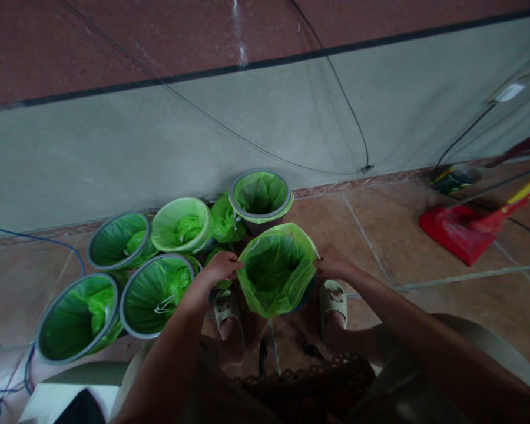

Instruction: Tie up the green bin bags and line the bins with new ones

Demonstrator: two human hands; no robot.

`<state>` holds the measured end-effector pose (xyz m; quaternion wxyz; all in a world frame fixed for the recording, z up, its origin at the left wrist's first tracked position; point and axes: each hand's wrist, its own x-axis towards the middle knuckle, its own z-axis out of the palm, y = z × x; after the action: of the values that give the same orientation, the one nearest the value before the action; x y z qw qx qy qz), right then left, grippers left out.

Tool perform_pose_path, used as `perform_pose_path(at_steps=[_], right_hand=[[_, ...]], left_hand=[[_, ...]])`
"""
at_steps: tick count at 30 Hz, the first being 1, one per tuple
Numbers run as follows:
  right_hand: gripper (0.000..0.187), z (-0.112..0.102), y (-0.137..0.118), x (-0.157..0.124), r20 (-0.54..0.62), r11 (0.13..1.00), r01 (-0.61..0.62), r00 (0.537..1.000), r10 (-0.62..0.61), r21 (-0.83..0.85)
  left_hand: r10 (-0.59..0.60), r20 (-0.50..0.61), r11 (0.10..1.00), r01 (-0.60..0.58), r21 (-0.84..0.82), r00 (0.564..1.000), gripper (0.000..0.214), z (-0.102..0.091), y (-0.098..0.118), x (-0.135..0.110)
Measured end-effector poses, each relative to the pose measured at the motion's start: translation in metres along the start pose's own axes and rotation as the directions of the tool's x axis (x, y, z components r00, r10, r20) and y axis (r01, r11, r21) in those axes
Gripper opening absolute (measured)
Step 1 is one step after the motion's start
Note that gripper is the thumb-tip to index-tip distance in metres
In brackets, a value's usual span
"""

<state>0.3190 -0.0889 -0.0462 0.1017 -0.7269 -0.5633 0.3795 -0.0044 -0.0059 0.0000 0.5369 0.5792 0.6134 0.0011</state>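
Note:
A green bin bag (276, 300) lines a bin between my feet, its mouth spread wide. My left hand (223, 266) pinches the left edge of the bag's mouth. On the opposite side my right hand (334, 266) grips the right edge. Little of the bin underneath shows; a dark blue bit of it peeks out below the bag at the right. Just behind it stands a grey-rimmed bin (261, 219) lined with the same green bag. Beside that bin lies a bunched green bag (227, 218) with a white tie.
Several lined bins, such as one with a grey rim (55, 353), cluster at the left. A red dustpan (453, 232) and a broom with a yellow part (527, 187) are at the right. Cables hang along the wall (115, 153). Slippers (333, 300) are on my feet.

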Motion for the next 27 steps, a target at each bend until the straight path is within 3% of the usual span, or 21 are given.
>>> perform_pose_path(at_steps=[4,7,10,12,14,16,17,19,22,24,27], right_hand=[[0.035,-0.023,-0.020,-0.009,-0.040,0.975,-0.016,0.999,0.007,-0.221],[0.031,-0.032,-0.037,-0.019,-0.106,0.960,-0.024,0.994,-0.006,-0.278],[0.030,-0.036,-0.053,-0.028,-0.166,0.964,0.043,0.982,-0.089,-0.263],[0.032,-0.040,-0.064,-0.033,-0.240,0.974,0.154,0.952,-0.191,-0.164],[0.034,-0.044,-0.075,-0.038,-0.360,0.943,0.333,0.882,-0.305,0.016],[0.034,-0.049,-0.088,-0.043,-0.466,0.826,0.521,0.798,-0.383,0.213],[0.033,-0.051,-0.095,-0.047,-0.487,0.751,0.580,0.778,-0.397,0.314],[0.030,-0.052,-0.107,-0.053,-0.435,0.611,0.578,0.814,-0.385,0.541],[0.030,-0.045,-0.119,-0.056,-0.223,0.471,0.371,0.913,-0.340,0.801],[0.031,-0.036,-0.123,-0.052,-0.158,0.477,0.300,0.936,-0.315,0.826],[0.031,-0.021,-0.128,-0.042,-0.163,0.590,0.308,0.944,-0.287,0.746]], left_hand=[[-0.012,-0.049,0.999,0.010,-0.052,0.999,0.017,-0.009,0.003,-0.001],[0.016,-0.096,0.993,-0.027,-0.112,0.995,0.020,-0.016,0.008,-0.004],[0.104,-0.133,0.967,-0.131,-0.216,0.986,0.024,-0.022,0.018,-0.011],[0.222,-0.154,0.909,-0.262,-0.323,0.963,0.026,-0.025,0.029,-0.019],[0.366,-0.194,0.790,-0.415,-0.451,0.910,0.029,-0.025,0.042,-0.028],[0.492,-0.244,0.639,-0.537,-0.550,0.836,0.028,-0.021,0.057,-0.039],[0.540,-0.257,0.576,-0.574,-0.581,0.802,0.027,-0.018,0.065,-0.044],[0.607,-0.247,0.495,-0.603,-0.625,0.755,0.026,-0.010,0.077,-0.051],[0.656,-0.203,0.458,-0.598,-0.658,0.727,0.023,0.004,0.088,-0.052],[0.673,-0.185,0.456,-0.599,-0.658,0.716,0.022,0.011,0.090,-0.048],[0.688,-0.189,0.443,-0.611,-0.656,0.701,0.022,0.017,0.090,-0.040]])
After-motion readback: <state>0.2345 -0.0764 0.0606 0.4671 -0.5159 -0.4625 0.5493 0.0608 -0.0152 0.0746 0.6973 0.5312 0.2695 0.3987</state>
